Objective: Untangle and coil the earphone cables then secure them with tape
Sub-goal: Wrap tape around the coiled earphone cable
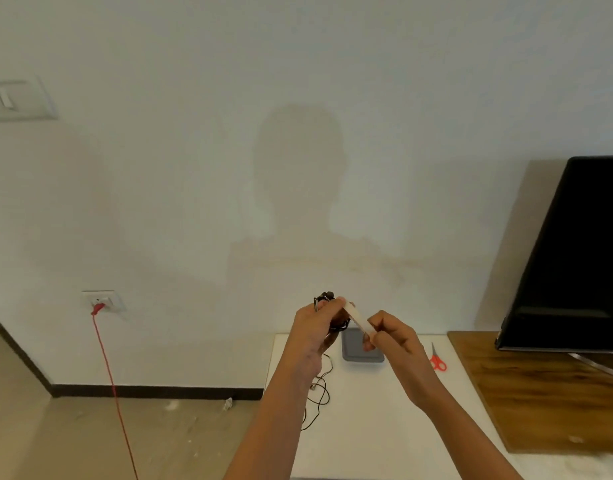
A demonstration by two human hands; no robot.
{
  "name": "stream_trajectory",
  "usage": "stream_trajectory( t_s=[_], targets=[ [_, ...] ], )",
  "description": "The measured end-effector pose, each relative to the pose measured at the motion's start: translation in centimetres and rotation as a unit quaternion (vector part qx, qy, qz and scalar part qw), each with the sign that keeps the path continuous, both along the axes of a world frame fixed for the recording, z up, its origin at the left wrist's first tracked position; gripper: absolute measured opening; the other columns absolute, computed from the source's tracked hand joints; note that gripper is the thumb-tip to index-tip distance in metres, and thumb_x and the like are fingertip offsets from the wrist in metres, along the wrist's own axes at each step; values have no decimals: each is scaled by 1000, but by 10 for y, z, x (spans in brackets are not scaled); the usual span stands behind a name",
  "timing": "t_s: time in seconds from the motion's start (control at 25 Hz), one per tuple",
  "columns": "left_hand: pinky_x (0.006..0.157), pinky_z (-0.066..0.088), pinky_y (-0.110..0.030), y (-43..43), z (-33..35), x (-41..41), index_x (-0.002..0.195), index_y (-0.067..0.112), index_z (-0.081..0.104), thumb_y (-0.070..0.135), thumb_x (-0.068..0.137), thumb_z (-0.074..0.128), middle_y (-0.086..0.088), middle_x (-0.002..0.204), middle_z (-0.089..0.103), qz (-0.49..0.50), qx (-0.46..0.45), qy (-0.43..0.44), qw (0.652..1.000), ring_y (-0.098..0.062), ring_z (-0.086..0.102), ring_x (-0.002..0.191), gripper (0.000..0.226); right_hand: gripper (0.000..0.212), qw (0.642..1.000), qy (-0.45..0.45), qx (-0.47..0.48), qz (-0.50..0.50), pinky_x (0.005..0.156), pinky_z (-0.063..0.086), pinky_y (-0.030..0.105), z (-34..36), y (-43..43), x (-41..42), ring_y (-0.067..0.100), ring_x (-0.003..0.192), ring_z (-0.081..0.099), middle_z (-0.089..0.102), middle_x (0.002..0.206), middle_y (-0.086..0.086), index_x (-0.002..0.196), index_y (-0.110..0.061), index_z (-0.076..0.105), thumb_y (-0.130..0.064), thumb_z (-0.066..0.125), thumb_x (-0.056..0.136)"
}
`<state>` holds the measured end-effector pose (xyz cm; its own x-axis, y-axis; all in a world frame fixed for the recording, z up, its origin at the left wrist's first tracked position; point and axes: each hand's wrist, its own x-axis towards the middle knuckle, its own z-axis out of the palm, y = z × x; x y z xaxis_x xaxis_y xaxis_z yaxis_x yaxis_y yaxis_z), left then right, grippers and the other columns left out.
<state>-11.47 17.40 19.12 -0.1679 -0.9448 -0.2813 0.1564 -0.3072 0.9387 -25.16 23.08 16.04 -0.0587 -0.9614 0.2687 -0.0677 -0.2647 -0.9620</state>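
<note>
Head view, both hands raised over the near-left part of the white table [384, 427]. Left hand [313, 327]: fingers curled round a coiled earphone cable [324, 298], a small black bundle that shows above and below the fist, held in the air and off the table. Right hand [389, 336]: thumb and forefinger pinch the lower end of a pale tape strip [357, 318]. The strip runs slantwise up to the left hand, where its upper end meets the bundle at the fingertips; I cannot tell how much of it is stuck down. A loose black cable [320, 393] lies in loops on the table under the left forearm and runs over the table's left edge; whether it joins the held bundle I cannot tell. A grey tray [362, 355] sits on the table just behind the hands, partly hidden by them. Red-handled scissors [437, 360] lie to the right of the tray, near the table's right edge. Beyond that, a wooden surface [540, 393] carries a dark screen [575, 254]. On the wall at left, a socket [102, 301] with a red cord [111, 375] hanging to the floor.
</note>
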Motion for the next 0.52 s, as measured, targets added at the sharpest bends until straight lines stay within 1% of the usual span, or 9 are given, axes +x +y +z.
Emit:
stream_trajectory(
  t_s=[0.08, 0.16, 0.24, 0.32, 0.36, 0.4, 0.44, 0.48, 0.52],
  targets=[
    [68, 41, -25, 15, 11, 3, 81, 11, 70, 23, 81, 69, -4, 79, 62, 3, -30, -5, 1000, -14, 53, 77, 12, 18, 1000, 16, -3, -26, 56, 41, 18, 15, 10, 10, 17, 63, 45, 56, 63, 5, 78, -1, 57, -16, 48, 79],
    [70, 39, -27, 30, 19, 4, 79, 12, 60, 23, 77, 71, -5, 76, 55, 11, -64, -12, 998, -15, 49, 74, 16, 19, 997, 24, 3, -67, 50, 36, 21, 29, 14, 21, 16, 57, 44, 55, 58, 3, 73, -3, 56, -17, 51, 84],
    [72, 38, -29, 47, 28, 7, 69, 14, 46, 19, 77, 72, -3, 67, 48, 37, -96, -15, 995, -16, 46, 68, 28, 26, 994, 31, 10, -100, 52, 37, 27, 43, 24, 34, 9, 50, 47, 54, 56, 1, 65, -5, 55, -16, 52, 89],
    [73, 38, -29, 57, 34, 12, 62, 19, 36, 17, 77, 74, -5, 68, 46, 63, -118, -21, 991, -18, 43, 67, 41, 28, 994, 36, 18, -106, 56, 41, 25, 50, 31, 41, 3, 49, 49, 55, 56, 0, 62, -10, 56, -18, 53, 89],
    [74, 38, -29, 62, 37, 17, 61, 20, 35, 17, 77, 74, -8, 71, 47, 74, -126, -20, 989, -18, 44, 69, 42, 26, 994, 38, 20, -98, 58, 43, 26, 53, 36, 43, 4, 52, 51, 58, 58, 1, 64, -12, 58, -19, 53, 89],
    [75, 39, -29, 69, 41, 22, 61, 20, 37, 17, 78, 74, -10, 73, 50, 78, -132, -15, 988, -18, 46, 71, 40, 22, 995, 42, 20, -85, 62, 46, 29, 55, 42, 44, 6, 57, 54, 61, 61, 2, 69, -14, 62, -19, 53, 88],
    [78, 41, -30, 75, 45, 27, 61, 19, 43, 18, 79, 73, -13, 75, 55, 77, -136, -9, 988, -18, 50, 73, 35, 17, 996, 49, 13, -71, 67, 50, 34, 55, 48, 45, 11, 63, 58, 64, 66, 3, 75, -17, 65, -19, 54, 88],
    [82, 42, -31, 79, 49, 30, 62, 18, 53, 19, 80, 71, -14, 79, 64, 71, -135, -5, 988, -17, 55, 76, 26, 13, 997, 56, 4, -57, 73, 52, 40, 54, 53, 45, 19, 70, 61, 66, 71, 4, 82, -19, 66, -20, 55, 88],
    [83, 43, -30, 85, 53, 33, 65, 17, 64, 21, 83, 68, -12, 85, 71, 61, -131, 0, 990, -15, 59, 80, 19, 12, 997, 63, -7, -47, 77, 52, 42, 53, 59, 46, 25, 77, 62, 67, 76, 6, 87, -21, 67, -20, 55, 88]
  ],
)
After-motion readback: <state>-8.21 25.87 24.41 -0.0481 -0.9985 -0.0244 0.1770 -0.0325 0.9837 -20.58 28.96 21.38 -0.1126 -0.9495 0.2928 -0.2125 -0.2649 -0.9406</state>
